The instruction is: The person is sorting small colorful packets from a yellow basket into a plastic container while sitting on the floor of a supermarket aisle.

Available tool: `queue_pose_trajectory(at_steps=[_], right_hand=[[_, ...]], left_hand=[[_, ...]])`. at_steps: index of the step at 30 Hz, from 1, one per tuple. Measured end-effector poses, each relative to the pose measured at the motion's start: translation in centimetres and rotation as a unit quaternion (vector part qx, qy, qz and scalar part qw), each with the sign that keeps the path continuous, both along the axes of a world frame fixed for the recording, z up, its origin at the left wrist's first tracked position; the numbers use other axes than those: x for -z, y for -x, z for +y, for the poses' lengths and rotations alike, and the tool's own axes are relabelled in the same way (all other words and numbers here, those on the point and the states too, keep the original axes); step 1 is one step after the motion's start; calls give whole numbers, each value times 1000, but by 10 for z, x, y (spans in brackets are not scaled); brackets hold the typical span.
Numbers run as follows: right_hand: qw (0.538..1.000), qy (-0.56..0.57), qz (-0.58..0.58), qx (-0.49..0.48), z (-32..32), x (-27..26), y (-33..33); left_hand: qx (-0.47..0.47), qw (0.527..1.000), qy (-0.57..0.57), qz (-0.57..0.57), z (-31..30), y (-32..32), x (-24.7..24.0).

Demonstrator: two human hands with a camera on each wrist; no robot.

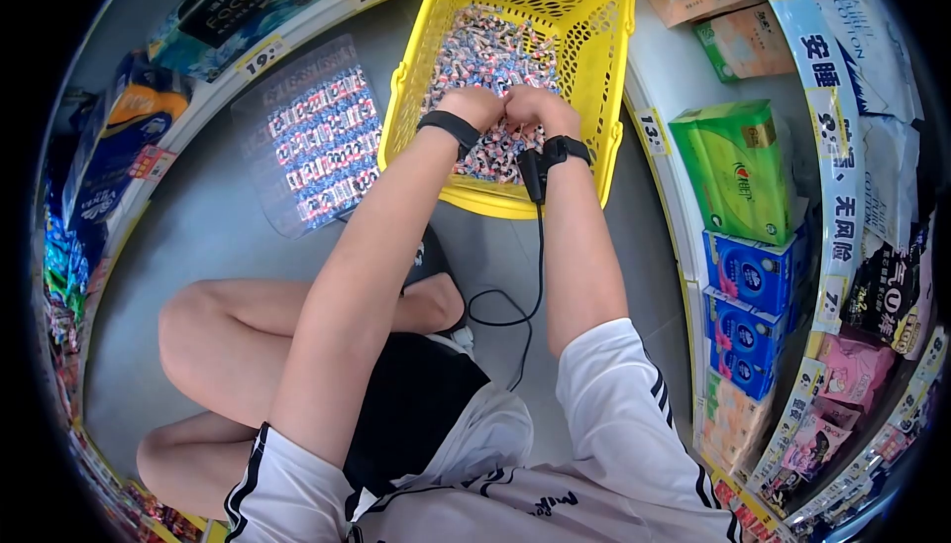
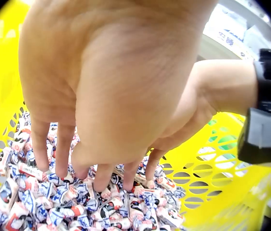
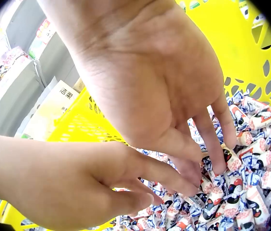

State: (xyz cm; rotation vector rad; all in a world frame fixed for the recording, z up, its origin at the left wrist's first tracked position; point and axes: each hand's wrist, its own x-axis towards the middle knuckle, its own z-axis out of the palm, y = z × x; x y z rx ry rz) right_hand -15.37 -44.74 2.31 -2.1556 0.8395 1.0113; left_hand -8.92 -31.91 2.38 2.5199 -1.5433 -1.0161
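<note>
A yellow basket (image 1: 406, 67) holds a deep layer of small wrapped candies (image 1: 485, 48) in white, blue and red. Both hands reach down into it side by side, close together. The left hand (image 1: 473, 109) has its fingers pointing down, with the tips among the candies; in the left wrist view the left hand (image 2: 121, 82) covers much of the picture. The right hand (image 1: 540, 112) is beside it, and in the right wrist view the right hand (image 3: 159, 82) touches the candies (image 3: 260, 192) with spread fingertips. No candy shows clearly gripped.
Left of the basket, a clear tray (image 1: 322, 137) with rows of the same candies lies on the grey floor (image 1: 188, 236). Shelves with tissue packs (image 1: 733, 171) stand on both sides. A black cable (image 1: 515, 323) hangs from the right wrist. Folded legs (image 1: 238, 345) are below.
</note>
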Motion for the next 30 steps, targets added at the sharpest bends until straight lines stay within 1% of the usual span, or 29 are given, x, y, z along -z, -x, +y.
queue_pose_trajectory(at_steps=[1, 3, 7, 9, 11, 13, 15, 18, 19, 21, 23, 24, 25, 26, 27, 28, 29, 30], right_hand=[[1000, 0, 0, 0, -2, 4, 0], [999, -5, -6, -33, -5, 12, 1], [999, -11, -7, -48, -9, 24, 2], [998, -58, -20, 2, -9, 28, 2], [997, -65, -22, 19, -9, 32, 1], [996, -72, -24, 36, -3, 22, 1], [999, -6, -25, 31, 4, 10, 0], [998, -12, -26, 48, 7, -1, 0], [998, -12, -27, 47, 5, 5, 2], [994, 14, -102, -19, 1, 19, 5], [996, 18, -93, -3, -1, 20, 1], [996, 23, -81, 14, 0, 18, 0], [994, 17, -100, 33, 0, 15, 2], [994, 17, -101, 32, 1, 12, 3], [993, 15, -119, 11, -2, 14, 3], [990, 14, -138, -10, -5, 15, 2], [989, 2, -151, 10, -6, 18, 1], [988, 2, -152, 9, -6, 15, 1]], left_hand=[[0, 1000, 0, 0, -2, -3, 5], [-9, 999, 1, 39, -2, -7, 11], [-15, 999, 15, 35, 2, -9, 3], [-30, 999, 27, 25, 2, -10, -5], [-38, 998, 28, 29, 2, -10, -11], [-46, 998, 29, 33, 0, -10, -6], [-22, 994, 81, 65, -1, -11, -3], [-31, 991, 107, 73, -2, -11, -4], [-31, 991, 107, 72, -4, -12, -7], [-27, 996, 38, 82, -9, -16, -19], [-35, 996, 33, 80, -6, -15, -37], [-41, 996, 28, 80, -4, -15, -37], [-43, 995, 27, 81, -1, -14, -37], [-42, 995, 60, 71, 2, -14, -38], [-40, 993, 93, 60, 3, -15, -31], [-42, 993, 93, 59, 5, -17, -25], [-42, 990, 114, 67, 6, -17, -18], [-42, 987, 135, 75, 8, -17, -20]])
